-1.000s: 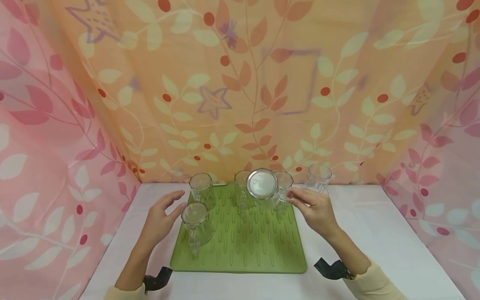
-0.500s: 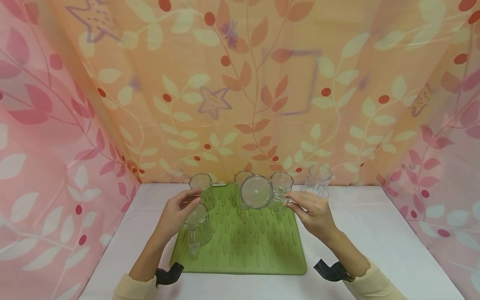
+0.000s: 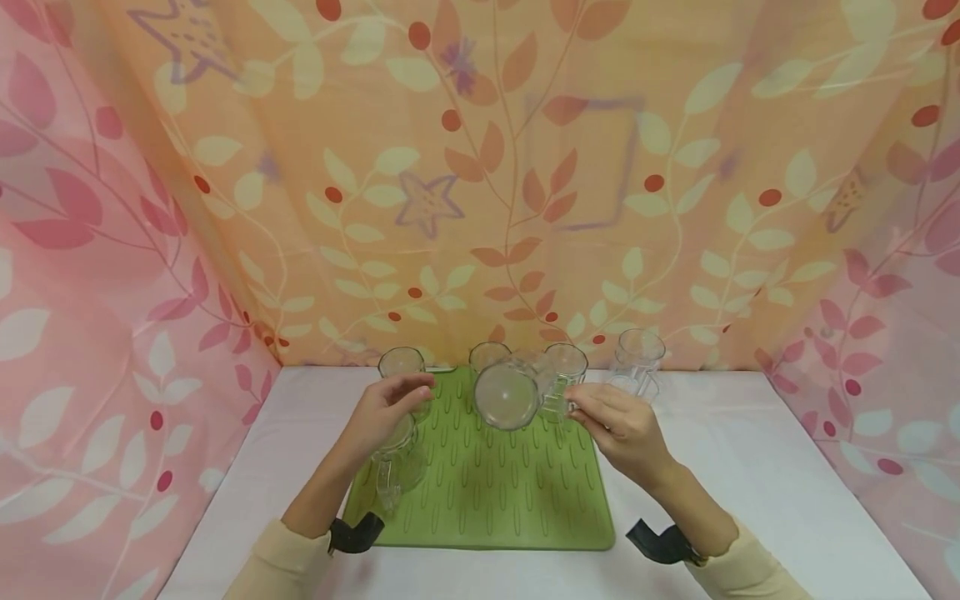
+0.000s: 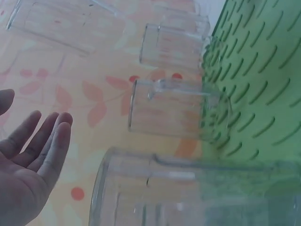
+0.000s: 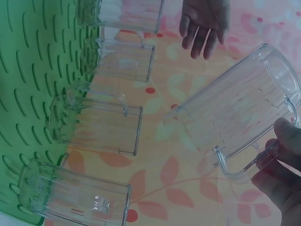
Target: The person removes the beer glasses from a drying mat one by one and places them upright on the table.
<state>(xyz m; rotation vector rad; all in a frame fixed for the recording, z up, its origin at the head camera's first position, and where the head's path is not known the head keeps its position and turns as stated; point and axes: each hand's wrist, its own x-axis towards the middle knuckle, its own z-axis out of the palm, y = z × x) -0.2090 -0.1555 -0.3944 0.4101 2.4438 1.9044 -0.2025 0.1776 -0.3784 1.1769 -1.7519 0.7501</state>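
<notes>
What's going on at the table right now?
A person's right hand holds a clear mug by its handle, tilted and raised off the green mat. The left hand is near, fingers relaxed, holding nothing. Four other mugs stand on the mat, and one more mug stands beyond its right side.

- left hand [image 4: 23,181]: cut off, left wrist view
- near-left mug [image 3: 405,467]: partly behind left hand, head view
- right hand [image 5: 282,186]: cut off, right wrist view
</notes>
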